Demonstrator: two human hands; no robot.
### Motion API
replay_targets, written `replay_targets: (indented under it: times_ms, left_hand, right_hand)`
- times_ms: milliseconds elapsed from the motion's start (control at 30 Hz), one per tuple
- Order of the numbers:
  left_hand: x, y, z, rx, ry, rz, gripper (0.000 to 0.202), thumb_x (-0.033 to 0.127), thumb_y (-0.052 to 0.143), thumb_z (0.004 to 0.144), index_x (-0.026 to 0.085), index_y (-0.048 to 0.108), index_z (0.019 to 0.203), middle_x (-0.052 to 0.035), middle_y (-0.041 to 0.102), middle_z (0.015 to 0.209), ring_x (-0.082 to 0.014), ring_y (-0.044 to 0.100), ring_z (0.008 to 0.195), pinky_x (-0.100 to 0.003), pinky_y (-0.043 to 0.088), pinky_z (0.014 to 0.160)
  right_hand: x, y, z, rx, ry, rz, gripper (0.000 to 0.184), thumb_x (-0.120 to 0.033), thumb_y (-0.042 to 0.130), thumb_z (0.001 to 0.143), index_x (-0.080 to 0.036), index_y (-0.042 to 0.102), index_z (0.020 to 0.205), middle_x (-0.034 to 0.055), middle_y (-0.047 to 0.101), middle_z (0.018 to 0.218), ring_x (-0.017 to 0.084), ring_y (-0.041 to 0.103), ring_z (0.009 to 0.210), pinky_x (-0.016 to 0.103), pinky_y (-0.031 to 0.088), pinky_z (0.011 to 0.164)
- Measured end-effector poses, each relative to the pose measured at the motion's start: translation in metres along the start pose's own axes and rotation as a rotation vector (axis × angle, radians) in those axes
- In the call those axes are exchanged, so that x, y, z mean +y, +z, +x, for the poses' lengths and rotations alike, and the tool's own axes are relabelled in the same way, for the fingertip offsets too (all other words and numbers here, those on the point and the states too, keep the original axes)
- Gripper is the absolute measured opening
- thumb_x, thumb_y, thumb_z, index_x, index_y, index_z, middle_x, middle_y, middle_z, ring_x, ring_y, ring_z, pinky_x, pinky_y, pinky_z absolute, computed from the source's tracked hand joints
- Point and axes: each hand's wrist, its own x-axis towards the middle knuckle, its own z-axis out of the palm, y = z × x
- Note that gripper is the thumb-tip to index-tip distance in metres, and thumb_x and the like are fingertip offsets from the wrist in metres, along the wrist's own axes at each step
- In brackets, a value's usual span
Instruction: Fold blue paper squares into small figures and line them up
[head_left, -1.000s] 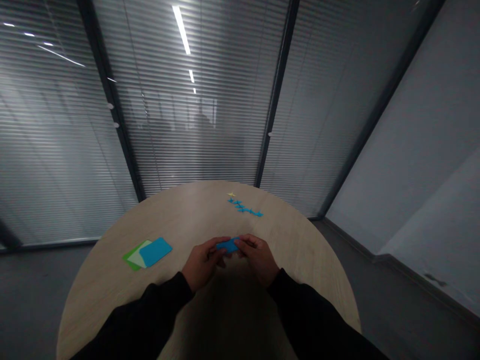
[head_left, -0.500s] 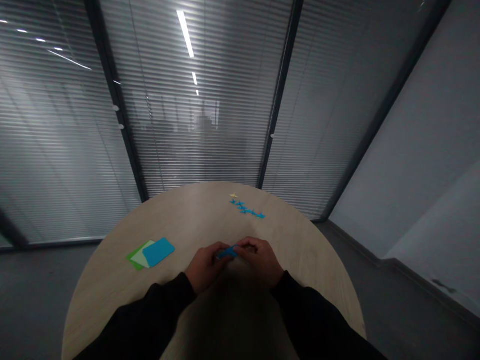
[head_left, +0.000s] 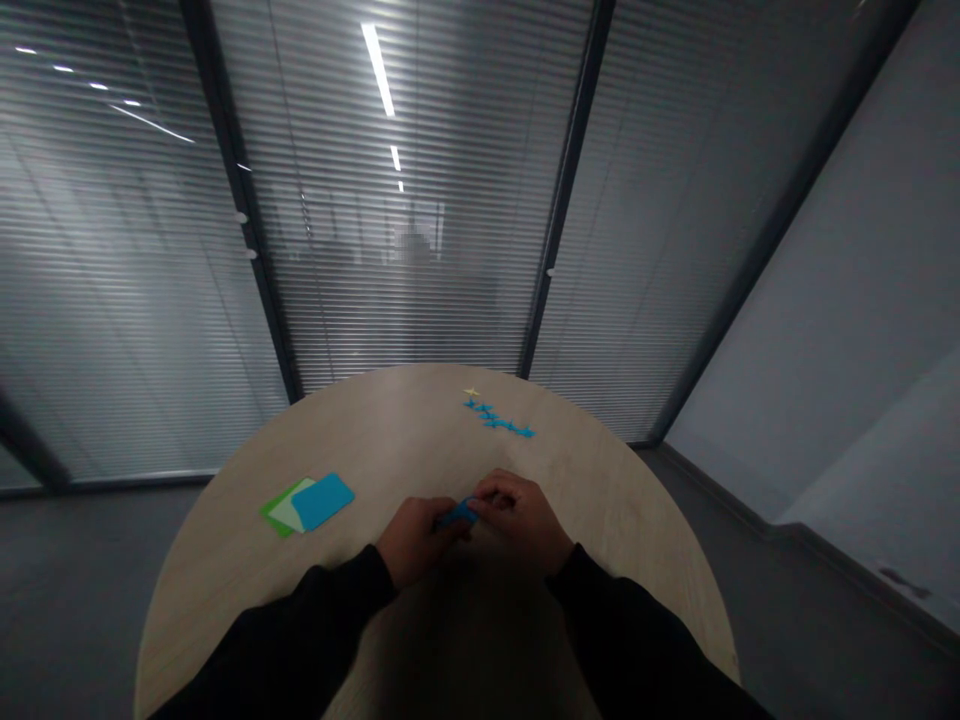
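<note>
A small piece of folded blue paper (head_left: 458,513) is pinched between my two hands, close to the near middle of the table. My left hand (head_left: 417,540) grips its left side with the fingers curled. At its right end, my right hand (head_left: 523,518) closes thumb and fingers on it. Much of the paper is covered by my fingers, so its exact folds cannot be made out. Both wrists are in dark sleeves.
On the round wooden table (head_left: 390,430) several small blue folded paper figures (head_left: 499,420) lie in a slanting row beyond my hands. A yellow figure (head_left: 471,392) tops the row. Blue paper sheets (head_left: 324,501) overlap green ones (head_left: 279,511) at left. Blinds (head_left: 405,300) hang behind.
My fingers have shifted slightly on the blue paper, and less of it shows between them. The whole view has moved a little; the figures and sheets lie as before.
</note>
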Motion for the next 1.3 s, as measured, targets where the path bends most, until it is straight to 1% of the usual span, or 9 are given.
replay_targets:
  times_ms: [100, 200, 533, 700, 933, 1067, 1167, 1233, 1300]
  left_hand:
    - [0.002, 0.000, 0.000, 0.032, -0.011, -0.100, 0.030, 0.039, 0.056, 0.091, 0.017, 0.076, 0.086, -0.0047, 0.078, 0.083, -0.0196, 0.069, 0.075, -0.026, 0.046, 0.069]
    - [0.001, 0.001, 0.000, 0.059, -0.018, -0.159, 0.036, 0.047, 0.055, 0.092, 0.017, 0.075, 0.086, -0.0054, 0.079, 0.085, -0.0208, 0.070, 0.078, -0.027, 0.047, 0.071]
    - [-0.003, 0.003, 0.002, 0.012, -0.057, -0.123, 0.035, 0.044, 0.056, 0.090, 0.015, 0.074, 0.084, -0.0065, 0.079, 0.080, -0.0194, 0.067, 0.067, -0.026, 0.042, 0.061]
    - [-0.005, 0.005, 0.001, 0.058, -0.055, -0.152, 0.048, 0.055, 0.051, 0.092, 0.015, 0.074, 0.086, -0.0068, 0.078, 0.078, -0.0193, 0.066, 0.066, -0.026, 0.041, 0.059]
    - [-0.002, 0.003, 0.002, -0.030, -0.073, -0.132, 0.040, 0.048, 0.054, 0.091, 0.014, 0.073, 0.084, -0.0064, 0.077, 0.077, -0.0185, 0.065, 0.065, -0.025, 0.040, 0.059]
    - [-0.001, 0.001, 0.003, -0.040, -0.080, -0.090, 0.038, 0.046, 0.052, 0.091, 0.015, 0.072, 0.086, -0.0057, 0.078, 0.078, -0.0190, 0.065, 0.066, -0.026, 0.041, 0.060]
    - [-0.001, 0.001, 0.003, -0.039, -0.100, -0.043, 0.039, 0.048, 0.052, 0.090, 0.015, 0.071, 0.082, -0.0060, 0.076, 0.075, -0.0206, 0.066, 0.067, -0.027, 0.041, 0.060]
    - [-0.001, 0.002, 0.003, -0.043, -0.106, -0.051, 0.040, 0.050, 0.052, 0.090, 0.015, 0.070, 0.081, -0.0063, 0.076, 0.075, -0.0212, 0.066, 0.067, -0.028, 0.042, 0.061]
    - [-0.001, 0.003, 0.002, -0.038, -0.101, -0.098, 0.041, 0.051, 0.051, 0.090, 0.015, 0.071, 0.085, -0.0066, 0.077, 0.077, -0.0213, 0.067, 0.068, -0.028, 0.044, 0.062]
  right_hand:
    - [0.001, 0.003, -0.001, 0.010, 0.085, 0.056, 0.019, -0.034, 0.075, 0.079, -0.019, 0.071, 0.090, 0.0027, 0.067, 0.085, 0.016, 0.063, 0.075, 0.028, 0.048, 0.067]
    - [-0.001, 0.006, -0.002, -0.019, 0.154, 0.060, 0.018, -0.034, 0.075, 0.078, -0.018, 0.071, 0.084, 0.0018, 0.067, 0.080, 0.015, 0.060, 0.069, 0.027, 0.046, 0.064]
    - [0.002, 0.003, -0.001, -0.021, 0.188, 0.080, 0.022, -0.038, 0.072, 0.079, -0.017, 0.070, 0.073, 0.0002, 0.062, 0.068, 0.014, 0.054, 0.065, 0.026, 0.042, 0.061]
    - [-0.001, 0.008, -0.002, -0.056, 0.204, 0.126, 0.023, -0.039, 0.073, 0.078, -0.017, 0.070, 0.073, 0.0006, 0.063, 0.069, 0.015, 0.056, 0.067, 0.027, 0.042, 0.064]
    - [0.003, 0.009, -0.004, 0.003, 0.196, 0.066, 0.025, -0.037, 0.071, 0.078, -0.017, 0.067, 0.064, -0.0007, 0.058, 0.064, 0.015, 0.052, 0.065, 0.028, 0.039, 0.064]
    - [0.006, 0.009, -0.003, 0.034, 0.279, 0.182, 0.028, -0.040, 0.074, 0.076, -0.016, 0.067, 0.063, -0.0019, 0.054, 0.060, 0.013, 0.048, 0.060, 0.027, 0.036, 0.059]
    - [0.009, 0.005, -0.001, 0.230, 0.318, 0.336, 0.033, -0.047, 0.072, 0.079, -0.015, 0.071, 0.072, -0.0008, 0.056, 0.061, 0.013, 0.047, 0.059, 0.027, 0.037, 0.059]
    - [0.012, 0.002, 0.001, 0.333, 0.308, 0.395, 0.037, -0.052, 0.072, 0.078, -0.015, 0.073, 0.083, 0.0030, 0.064, 0.075, 0.013, 0.051, 0.064, 0.027, 0.041, 0.063]
    - [0.014, 0.000, 0.002, 0.258, 0.328, 0.373, 0.043, -0.057, 0.071, 0.078, -0.015, 0.074, 0.087, 0.0041, 0.066, 0.079, 0.013, 0.051, 0.063, 0.027, 0.042, 0.061]
